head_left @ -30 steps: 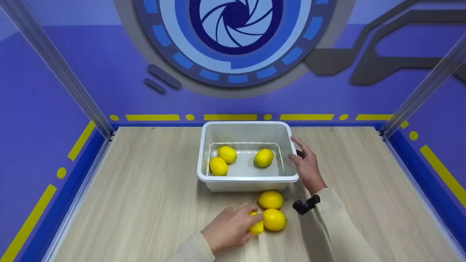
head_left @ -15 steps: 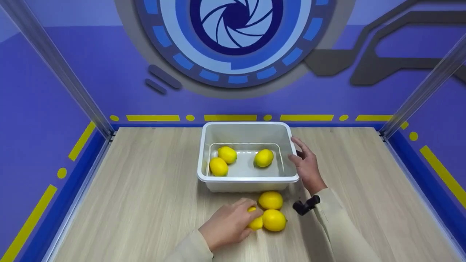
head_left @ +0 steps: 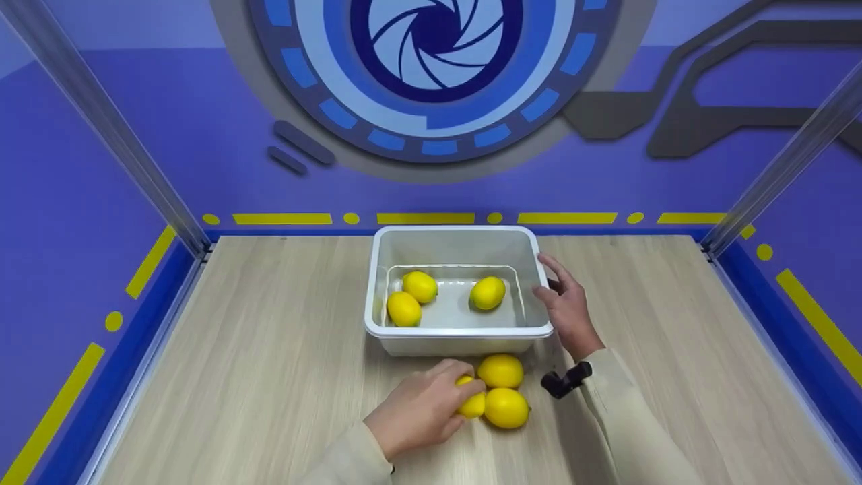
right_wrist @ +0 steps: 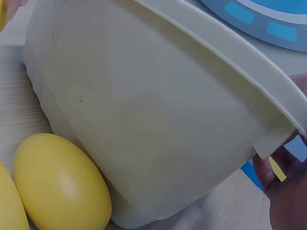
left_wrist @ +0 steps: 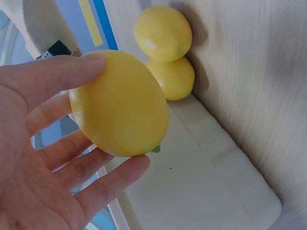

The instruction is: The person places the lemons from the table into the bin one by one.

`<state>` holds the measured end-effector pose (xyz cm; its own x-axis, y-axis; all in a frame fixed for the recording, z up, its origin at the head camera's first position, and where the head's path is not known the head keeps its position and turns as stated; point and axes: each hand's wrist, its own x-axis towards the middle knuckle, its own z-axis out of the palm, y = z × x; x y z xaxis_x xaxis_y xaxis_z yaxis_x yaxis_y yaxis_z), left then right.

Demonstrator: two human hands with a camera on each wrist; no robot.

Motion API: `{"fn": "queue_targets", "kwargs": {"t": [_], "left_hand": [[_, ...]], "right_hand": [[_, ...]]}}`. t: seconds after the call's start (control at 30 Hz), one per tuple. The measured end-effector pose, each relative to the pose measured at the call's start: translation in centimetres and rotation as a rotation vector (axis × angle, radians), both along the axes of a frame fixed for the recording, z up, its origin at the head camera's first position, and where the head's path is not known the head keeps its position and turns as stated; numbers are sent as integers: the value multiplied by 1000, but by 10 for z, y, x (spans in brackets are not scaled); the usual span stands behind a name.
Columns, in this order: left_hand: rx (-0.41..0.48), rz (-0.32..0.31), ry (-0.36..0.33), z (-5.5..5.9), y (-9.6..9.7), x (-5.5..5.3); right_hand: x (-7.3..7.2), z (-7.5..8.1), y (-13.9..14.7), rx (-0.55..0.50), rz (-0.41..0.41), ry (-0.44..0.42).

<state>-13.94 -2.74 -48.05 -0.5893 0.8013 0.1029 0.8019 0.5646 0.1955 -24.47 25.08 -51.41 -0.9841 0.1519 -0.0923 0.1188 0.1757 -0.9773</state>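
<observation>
My left hand [head_left: 419,409] holds a yellow lemon [left_wrist: 122,105], thumb on one side and fingers on the other, just in front of the bin. A small green stem end shows on that lemon in the left wrist view. Two more lemons lie on the table right beside it: one [head_left: 501,371] against the bin's front, the other [head_left: 506,408] nearer to me. With its thumb at the rim, my right hand [head_left: 571,313] grips the right side of the white plastic bin [head_left: 458,331]. Inside are three lemons, two [head_left: 420,287] together at the left and one [head_left: 487,293] at the right.
The wood-grain table [head_left: 283,323] is bounded by a blue-purple back wall [head_left: 269,192] and side panels with yellow markings. A black wrist mount [head_left: 566,380] sits on the right forearm.
My left hand has moved slightly forward and left with the lemon, away from the two lemons beside it. The right hand and the bin have stayed in place.
</observation>
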Motion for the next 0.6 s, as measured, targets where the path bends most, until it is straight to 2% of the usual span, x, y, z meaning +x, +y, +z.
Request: {"fn": "queue_targets", "kwargs": {"t": [0.3,0.6], "left_hand": [[-30,5,-16,6,0,-4],[-10,7,26,10,-1,-5]], "right_hand": [[0,0,0,-3,-6,-7],[-1,1,-1,2,-5,-24]]}}
